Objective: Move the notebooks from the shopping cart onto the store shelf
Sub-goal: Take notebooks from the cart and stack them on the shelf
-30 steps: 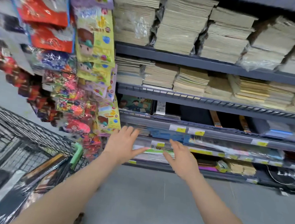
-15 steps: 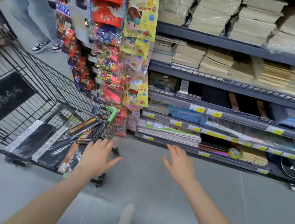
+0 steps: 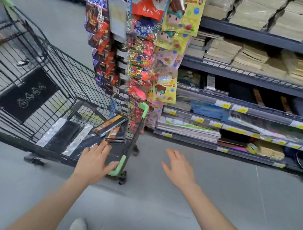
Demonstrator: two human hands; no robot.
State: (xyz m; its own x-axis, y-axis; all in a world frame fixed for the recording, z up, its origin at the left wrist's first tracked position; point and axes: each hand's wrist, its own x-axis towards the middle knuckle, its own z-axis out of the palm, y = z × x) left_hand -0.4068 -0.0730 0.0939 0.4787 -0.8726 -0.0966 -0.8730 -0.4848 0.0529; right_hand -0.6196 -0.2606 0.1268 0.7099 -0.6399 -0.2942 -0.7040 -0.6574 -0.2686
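A black wire shopping cart [image 3: 39, 60] with green corner guards stands at the left. Several black, plastic-wrapped notebooks [image 3: 63, 137] lie flat in its basket, and two with orange bands [image 3: 111, 124] lean near the right corner. My left hand [image 3: 94, 159] hovers open over the cart's near right corner, fingers spread above the wrapped notebooks, holding nothing. My right hand [image 3: 178, 167] hangs open over the grey floor, between the cart and the store shelf [image 3: 242, 104]. The shelf's dark tiers at the right carry stacks of notebooks and paper.
A rack of hanging snack and toy packets [image 3: 136, 43] stands between the cart and the shelf. Yellow price tags [image 3: 225, 105] line the shelf edges. A white shoe [image 3: 79, 228] shows at the bottom. Grey floor [image 3: 213, 197] spreads in front of the shelf.
Both hands have drawn back from the lower shelf. The view has swung left and down to the cart, and my left hand has moved over the notebooks in it.
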